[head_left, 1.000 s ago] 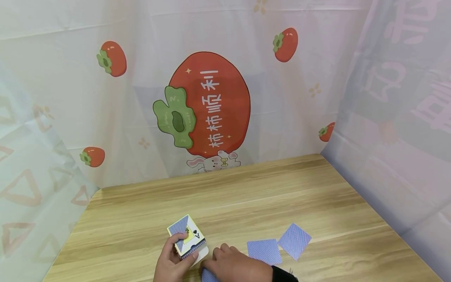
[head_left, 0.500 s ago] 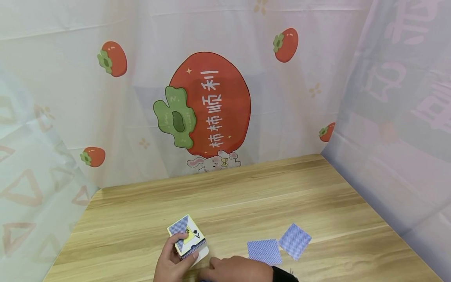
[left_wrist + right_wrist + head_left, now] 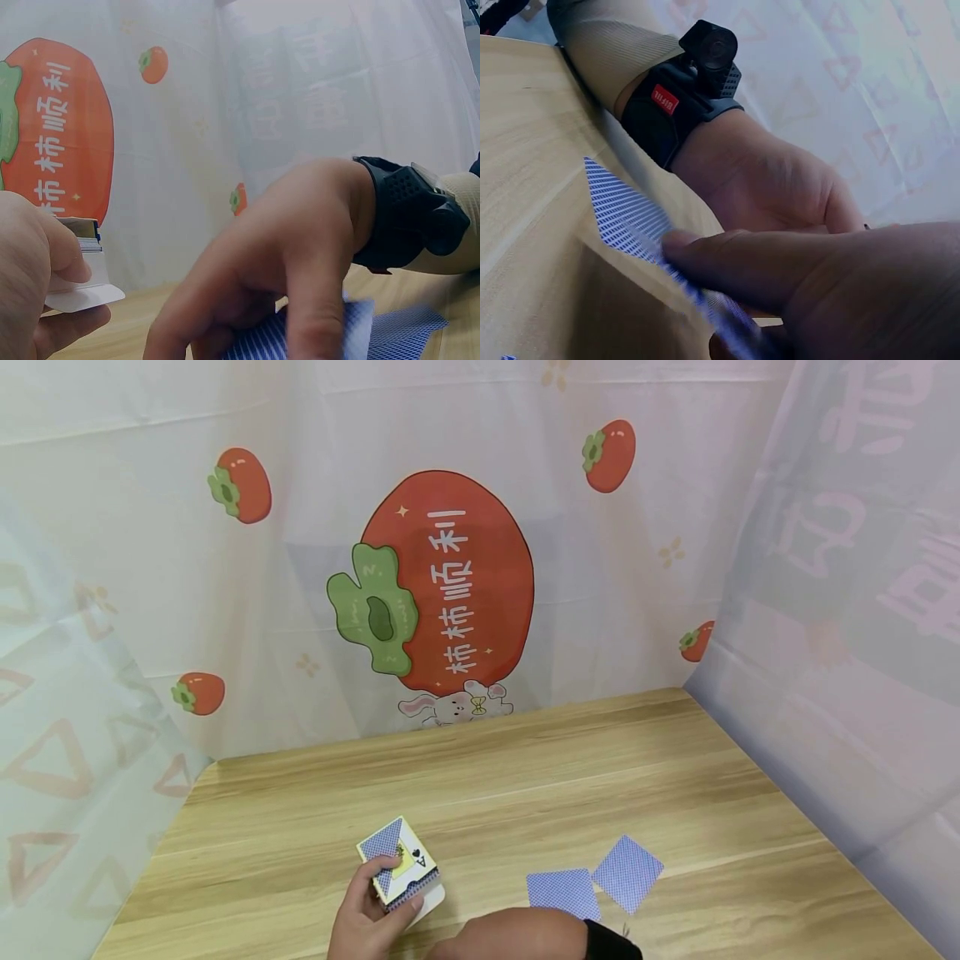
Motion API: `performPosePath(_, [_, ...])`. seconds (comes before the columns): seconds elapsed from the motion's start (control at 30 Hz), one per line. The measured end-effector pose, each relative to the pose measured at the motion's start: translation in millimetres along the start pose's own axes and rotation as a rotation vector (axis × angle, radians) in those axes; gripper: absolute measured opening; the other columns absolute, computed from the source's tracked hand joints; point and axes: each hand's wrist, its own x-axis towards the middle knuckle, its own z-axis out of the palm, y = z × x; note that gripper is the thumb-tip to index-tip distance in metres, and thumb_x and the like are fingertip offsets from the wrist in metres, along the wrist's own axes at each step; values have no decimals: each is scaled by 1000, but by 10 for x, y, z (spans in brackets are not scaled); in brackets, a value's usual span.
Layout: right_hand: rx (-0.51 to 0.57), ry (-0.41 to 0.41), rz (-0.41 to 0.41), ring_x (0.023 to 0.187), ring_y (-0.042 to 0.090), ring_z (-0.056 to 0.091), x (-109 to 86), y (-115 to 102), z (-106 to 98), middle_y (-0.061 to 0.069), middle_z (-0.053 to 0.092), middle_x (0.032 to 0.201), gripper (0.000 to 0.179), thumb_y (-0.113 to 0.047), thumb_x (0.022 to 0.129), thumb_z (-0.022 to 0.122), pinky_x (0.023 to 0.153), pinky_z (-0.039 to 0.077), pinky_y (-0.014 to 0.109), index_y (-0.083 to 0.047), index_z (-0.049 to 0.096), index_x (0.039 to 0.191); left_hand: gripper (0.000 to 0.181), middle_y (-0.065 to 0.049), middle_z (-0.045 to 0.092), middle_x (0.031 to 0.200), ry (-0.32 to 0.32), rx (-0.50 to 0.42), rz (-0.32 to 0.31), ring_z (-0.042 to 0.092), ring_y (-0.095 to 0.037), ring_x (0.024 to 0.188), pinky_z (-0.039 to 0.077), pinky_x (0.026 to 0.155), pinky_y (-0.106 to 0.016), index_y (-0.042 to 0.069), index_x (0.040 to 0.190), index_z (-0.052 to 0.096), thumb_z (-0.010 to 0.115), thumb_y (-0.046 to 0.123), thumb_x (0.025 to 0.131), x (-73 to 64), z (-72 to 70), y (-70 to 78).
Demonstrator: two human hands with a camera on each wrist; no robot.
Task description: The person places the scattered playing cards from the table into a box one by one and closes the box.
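My left hand [image 3: 358,925] grips a playing-card box [image 3: 384,846] with an ace of spades on its front. The box is tilted, and its white flap [image 3: 86,298] hangs open. Card edges show at its mouth in the left wrist view. At the lower frame edge in the head view is my right hand [image 3: 517,935], its fingertips cut off. The right wrist view shows its thumb and fingers pinching a blue-patterned playing card [image 3: 622,214], slanted above the table. Whether it is one card or several I cannot tell.
Two blue-backed cards lie face down on the wooden table [image 3: 480,793]: one card [image 3: 561,889] by my right wrist, the other card [image 3: 628,874] farther right. A white printed cloth [image 3: 600,577] hangs behind the table and along its sides.
My right hand has drawn down toward the frame's lower edge, and the blue card under it has left the head view. The left hand and box hold still.
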Motion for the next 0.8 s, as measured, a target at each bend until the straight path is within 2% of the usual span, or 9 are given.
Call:
performPosePath(0.1, [-46,54,7,77,-12,54,-13,3,-35,-23,64,93,21,-31,103,59,65,44,7,-28,65,123,62,-33,40,134,-14,-5,13,61,-20,109,58,85,-28,-1,133,43,76,-5,82,3,-9,-7])
performPosePath(0.3, [4,117,11,79,-10,54,-46,22,-133,-24,64,98,18,-32,100,65,67,45,9,-28,68,118,61,-35,39,134,-34,3,46,63,-14,107,58,85,-27,-3,134,42,75,-5,83,6,-26,-8])
performPosePath(0.47, [122,138,-20,82,-11,55,-50,38,-198,-21,64,99,21,-30,102,62,71,48,10,-20,67,120,61,-35,41,132,-36,-1,52,64,-13,105,58,84,-27,-3,133,42,76,-3,83,4,-27,-8])
performPosePath(0.6, [193,204,-32,81,-9,54,-55,59,-235,-20,62,99,21,-31,104,60,71,50,13,-18,63,120,59,-32,43,129,-57,-3,66,64,-12,104,58,84,-26,-1,134,42,75,-1,85,4,-38,-20])
performPosePath(0.67, [222,243,-26,88,-8,55,-64,69,-250,-18,63,107,23,-31,104,58,74,51,15,-18,60,123,58,-31,45,126,-70,2,96,65,-11,103,58,83,-26,-1,133,42,74,-2,85,7,-47,-36])
performPosePath(0.8, [362,296,12,91,-4,56,-65,83,-268,-15,63,109,25,-31,106,55,77,49,18,-20,54,128,53,-30,46,119,-97,16,189,66,-10,98,59,77,-25,-3,132,43,69,-10,86,17,-81,-83])
